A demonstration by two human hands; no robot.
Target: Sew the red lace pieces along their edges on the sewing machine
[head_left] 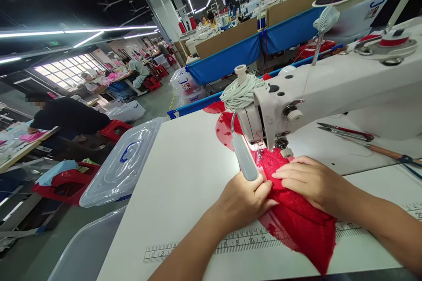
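Note:
Red lace fabric (296,210) lies under the needle of a white sewing machine (329,79), with a sheer printed edge along its left side. My left hand (245,195) is closed on that left edge, thumb and fingers pinching the cloth just below the lamp. Flat on top of the lace, to the right, rests my right hand (308,180), its fingers stretched toward the presser foot. A small grey lamp (244,156) lights the stitching spot and hides part of my left fingers. More sheer red fabric (224,131) extends behind the machine head.
Scissors (346,131) and a wooden-handled tool (385,151) lie right of the needle. A printed ruler (244,243) runs along the front of the white table (178,175). Lidded plastic boxes (127,162) stand at the left. A coil of pale cord (239,94) sits on the machine head. Co-workers sit beyond.

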